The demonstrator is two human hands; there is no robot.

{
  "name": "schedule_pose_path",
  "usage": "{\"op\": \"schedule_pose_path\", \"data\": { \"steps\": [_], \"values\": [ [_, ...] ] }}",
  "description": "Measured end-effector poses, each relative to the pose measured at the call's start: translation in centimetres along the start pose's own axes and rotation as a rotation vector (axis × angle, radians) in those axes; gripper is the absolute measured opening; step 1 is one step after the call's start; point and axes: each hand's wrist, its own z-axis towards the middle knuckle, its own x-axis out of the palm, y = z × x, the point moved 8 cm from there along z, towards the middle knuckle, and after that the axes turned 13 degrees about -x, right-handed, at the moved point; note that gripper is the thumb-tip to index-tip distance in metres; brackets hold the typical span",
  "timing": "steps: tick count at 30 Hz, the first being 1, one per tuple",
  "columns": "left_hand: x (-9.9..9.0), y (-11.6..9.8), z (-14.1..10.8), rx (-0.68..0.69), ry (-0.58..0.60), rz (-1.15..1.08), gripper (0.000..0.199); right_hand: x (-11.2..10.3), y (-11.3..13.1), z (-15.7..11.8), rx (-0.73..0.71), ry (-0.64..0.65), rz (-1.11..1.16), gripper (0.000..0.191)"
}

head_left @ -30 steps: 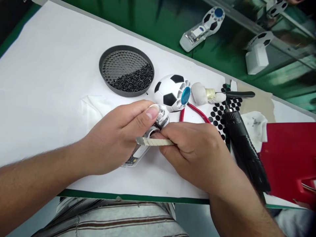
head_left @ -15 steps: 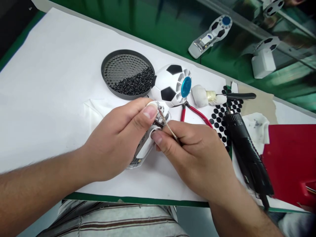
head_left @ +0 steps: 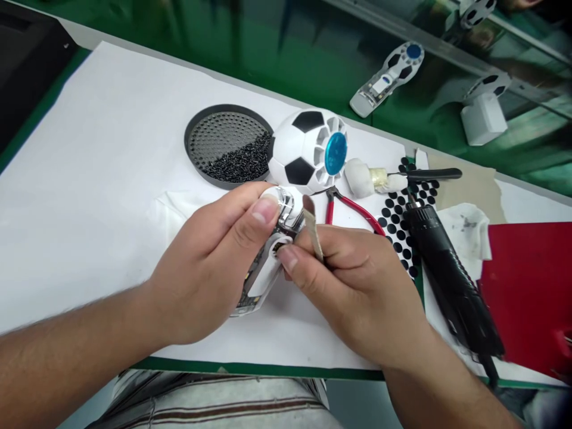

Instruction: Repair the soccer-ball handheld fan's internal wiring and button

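Okay, on my feed my left hand is closed firmly around a clear plastic shell with chrome bits and a white panel, low over the white paper sheet, around bottom center of the frame. My right hand pinches a narrow tape-wrapped strip with a dark tip pointing up, right beside the shell, and the right thumb sits against the shell.

Just above my hands is a glossy white soccer-ball housing with black patches, white vanes and a blue disc. It touches the rim of a round dark grey perforated tray full of black plastic pellets. To the right are red-handled pliers, a sheet of black dot stickers, a ribbed black hot-air tool, a smudged rag and a red board. Upper right, a soccer-themed gadget lies on the green bench, and its small blue-and-white label is too tiny to read.
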Motion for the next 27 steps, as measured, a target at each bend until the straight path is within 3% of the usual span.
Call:
{"op": "schedule_pose_path", "data": {
  "steps": [9, 14, 20, 24, 27],
  "values": [
    [0.1, 0.5, -0.1, -0.036, 0.009, 0.002, 0.029, 0.1, 0.2, 0.1, -0.029, 0.008, -0.084, 0.031],
    [0.2, 0.2, 0.0, -0.017, -0.011, -0.006, 0.025, -0.2, 0.1, 0.1, -0.019, -0.071, -0.144, 0.032],
    [0.4, 0.2, -0.1, -0.052, 0.009, -0.129, 0.025, -0.6, -1.0, -0.6, 0.128, -0.138, 0.189, 0.022],
    [-0.5, 0.6, -0.4, -0.122, -0.071, -0.178, 0.028, -1.0, -0.9, -1.2, 0.101, -0.221, 0.421, 0.020],
    [-0.4, 0.4, -0.4, -0.126, -0.047, -0.207, 0.031, -0.9, -0.9, -1.7, 0.096, -0.235, 0.473, 0.027]
  ]
}}
